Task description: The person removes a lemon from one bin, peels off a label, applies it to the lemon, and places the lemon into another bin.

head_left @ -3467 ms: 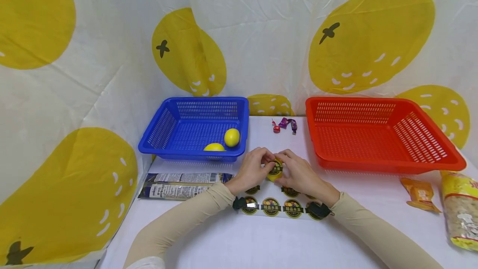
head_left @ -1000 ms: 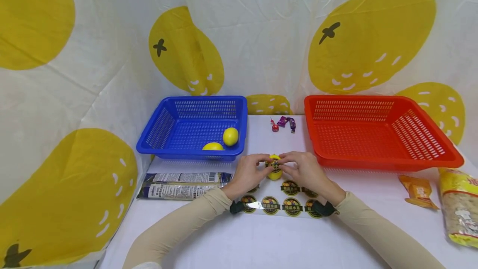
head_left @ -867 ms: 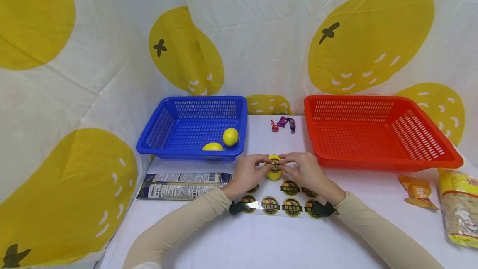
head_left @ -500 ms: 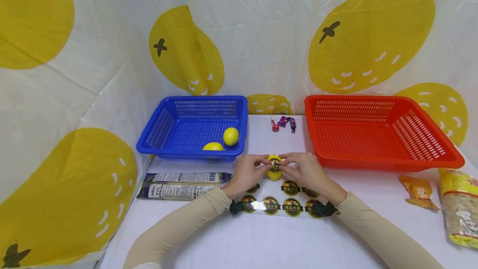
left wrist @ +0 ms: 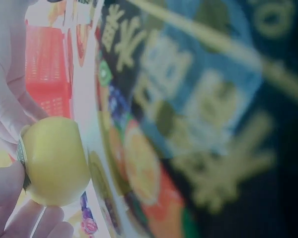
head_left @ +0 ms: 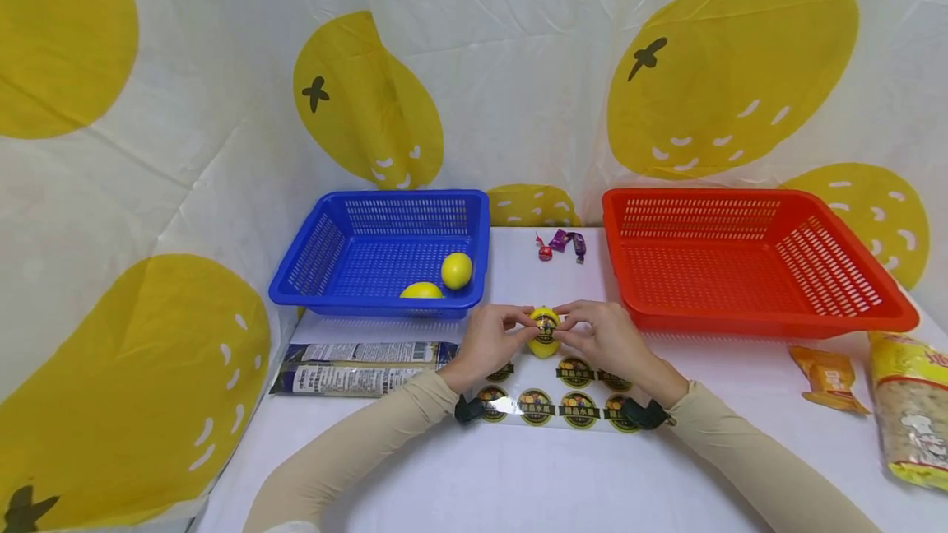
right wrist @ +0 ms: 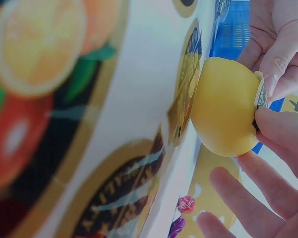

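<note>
A yellow lemon [head_left: 544, 347] stands upright at the top of a sheet of round black-and-gold stickers [head_left: 536, 408]. One sticker [head_left: 546, 326] lies across its upper front. My left hand [head_left: 494, 341] pinches the sticker's left edge between thumb and forefinger; my right hand [head_left: 606, 341] does the same at the right edge. In the right wrist view, a rim of the sticker [right wrist: 260, 91] stands slightly off the lemon [right wrist: 223, 106]. The left wrist view shows a thumb on the sticker [left wrist: 23, 157] and other fingers spread beside the lemon [left wrist: 58, 161].
A blue basket [head_left: 370, 303] with two lemons [head_left: 457, 271] stands back left, a red basket [head_left: 748, 323] back right. Small wrapped candies [head_left: 560, 242] lie between them. Long labelled packets [head_left: 355, 379] are left of my hand; an orange packet [head_left: 828, 378] and yellow bag [head_left: 913, 418] lie far right.
From overlapping the lemon at an angle, my hands have settled level on either side of it. The sticker now lies on its upper front. Over the last second only the fingertips shifted slightly.
</note>
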Action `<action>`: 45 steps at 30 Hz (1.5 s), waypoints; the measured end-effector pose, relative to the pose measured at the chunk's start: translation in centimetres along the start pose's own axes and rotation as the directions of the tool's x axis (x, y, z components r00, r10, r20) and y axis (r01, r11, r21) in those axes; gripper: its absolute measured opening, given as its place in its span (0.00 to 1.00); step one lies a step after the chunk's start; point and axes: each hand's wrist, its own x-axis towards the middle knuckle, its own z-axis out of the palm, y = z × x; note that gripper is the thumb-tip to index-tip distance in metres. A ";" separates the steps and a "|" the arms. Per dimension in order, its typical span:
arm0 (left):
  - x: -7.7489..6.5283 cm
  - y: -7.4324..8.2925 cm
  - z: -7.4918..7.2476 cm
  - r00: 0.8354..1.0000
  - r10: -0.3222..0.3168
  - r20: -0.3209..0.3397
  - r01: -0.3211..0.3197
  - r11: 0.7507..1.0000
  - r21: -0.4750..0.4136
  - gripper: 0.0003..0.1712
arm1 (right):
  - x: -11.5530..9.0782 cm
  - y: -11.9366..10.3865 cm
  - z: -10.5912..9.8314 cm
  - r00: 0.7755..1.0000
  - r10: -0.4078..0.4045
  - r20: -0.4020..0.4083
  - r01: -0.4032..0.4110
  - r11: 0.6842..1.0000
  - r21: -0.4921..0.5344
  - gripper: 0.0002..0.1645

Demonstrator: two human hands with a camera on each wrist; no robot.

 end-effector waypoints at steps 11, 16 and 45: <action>0.0 -0.2 0.1 1.000 -0.002 0.012 0.002 1.000 -0.021 0.04 | -0.3 -0.1 0.0 0.999 0.039 0.017 -0.039 0.999 -0.019 0.10; -0.5 -0.3 0.4 1.000 0.004 0.026 -0.003 0.998 -0.062 0.05 | -0.3 -0.2 -0.1 0.999 0.039 0.034 -0.038 0.999 -0.024 0.22; -0.4 0.1 -0.1 0.990 0.110 0.089 -0.125 0.976 0.179 0.20 | -0.2 -0.5 0.0 0.996 0.002 0.085 0.004 0.997 -0.078 0.28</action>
